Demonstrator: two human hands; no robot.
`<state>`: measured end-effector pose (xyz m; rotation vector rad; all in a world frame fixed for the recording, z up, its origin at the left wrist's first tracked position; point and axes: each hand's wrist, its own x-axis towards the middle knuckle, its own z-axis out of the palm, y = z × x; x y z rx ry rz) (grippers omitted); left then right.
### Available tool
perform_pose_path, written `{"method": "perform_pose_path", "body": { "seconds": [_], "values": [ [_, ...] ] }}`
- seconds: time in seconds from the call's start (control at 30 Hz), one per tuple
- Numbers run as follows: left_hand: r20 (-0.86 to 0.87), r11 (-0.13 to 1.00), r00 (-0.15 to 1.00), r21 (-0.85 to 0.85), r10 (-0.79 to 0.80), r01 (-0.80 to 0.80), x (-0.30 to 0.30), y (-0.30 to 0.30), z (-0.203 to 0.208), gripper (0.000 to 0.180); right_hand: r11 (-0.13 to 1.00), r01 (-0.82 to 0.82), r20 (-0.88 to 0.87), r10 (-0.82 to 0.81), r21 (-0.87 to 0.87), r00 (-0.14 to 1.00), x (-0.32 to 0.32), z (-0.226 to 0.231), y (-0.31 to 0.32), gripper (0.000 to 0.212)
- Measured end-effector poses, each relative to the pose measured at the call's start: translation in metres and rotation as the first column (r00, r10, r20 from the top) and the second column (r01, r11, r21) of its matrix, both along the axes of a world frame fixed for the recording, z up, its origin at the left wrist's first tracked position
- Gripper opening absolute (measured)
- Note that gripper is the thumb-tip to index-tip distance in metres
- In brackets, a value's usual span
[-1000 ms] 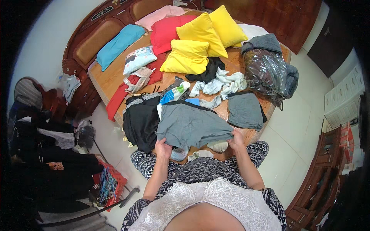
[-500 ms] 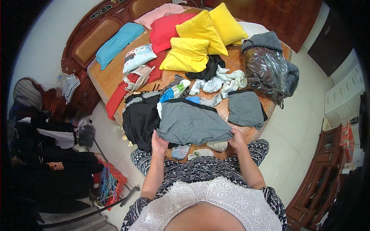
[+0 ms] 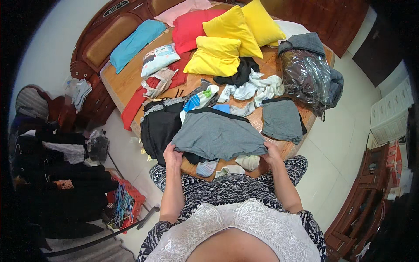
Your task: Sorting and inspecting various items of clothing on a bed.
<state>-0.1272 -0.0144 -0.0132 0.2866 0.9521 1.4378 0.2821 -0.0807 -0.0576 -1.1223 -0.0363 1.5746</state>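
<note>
A pair of grey underpants (image 3: pixel 218 134) with a dark waistband lies spread near the bed's front edge, the waistband on the far side. My left hand (image 3: pixel 173 156) grips its near left corner, fingers closed on the cloth. At the opposite corner my right hand (image 3: pixel 273 153) pinches the fabric in the same way. To the right is a second grey garment (image 3: pixel 282 120) with dark edges, lying flat. Black clothing with grey lace trim (image 3: pixel 159 129) sits partly under the left side. Rolled pale socks (image 3: pixel 248 162) show just below the near edge.
White socks (image 3: pixel 257 89), a black cloth (image 3: pixel 239 72) and a red garment (image 3: pixel 135 107) lie farther back on the wooden bed surface (image 3: pixel 114 87). Yellow cushions (image 3: pixel 214 56) stand beyond. A clear plastic bag (image 3: pixel 305 78) sits at the right edge. Dark clothes hang on a rack (image 3: pixel 70 192) at left.
Both hands have drawn slightly apart, stretching the near edge of the grey underpants wider. My left hand has shifted a little left and up. The whole view has moved slightly.
</note>
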Motion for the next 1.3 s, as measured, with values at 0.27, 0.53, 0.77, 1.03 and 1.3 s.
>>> {"method": "perform_pose_path", "body": {
  "seconds": [0.27,0.53,0.77,1.03,1.3],
  "values": [
    [-0.142,0.972,0.982,0.182,-0.122,0.147,0.009,-0.006,0.026,0.024,0.999,0.02,0.042,-0.018,-0.045,0.999,-0.002,-0.004,0.002,0.026],
    [-0.324,0.988,0.945,0.133,-0.037,0.085,0.001,-0.01,0.024,0.009,0.998,0.026,0.003,-0.026,-0.053,1.0,-0.003,0.005,0.0,0.028],
    [-0.198,0.99,0.971,0.02,-0.136,0.142,0.004,-0.008,0.025,0.02,0.999,0.017,0.019,-0.016,-0.036,1.0,-0.001,-0.004,0.0,0.03],
    [-0.271,0.996,0.96,-0.075,-0.07,0.051,0.0,-0.006,0.014,0.014,0.998,0.03,0.034,-0.029,-0.048,0.999,-0.005,-0.005,-0.001,0.022],
    [-0.284,0.988,0.953,-0.138,-0.105,0.068,-0.004,-0.013,0.004,0.024,0.994,0.074,0.085,-0.067,-0.079,0.994,-0.009,0.008,-0.002,0.017]
  ]
}}
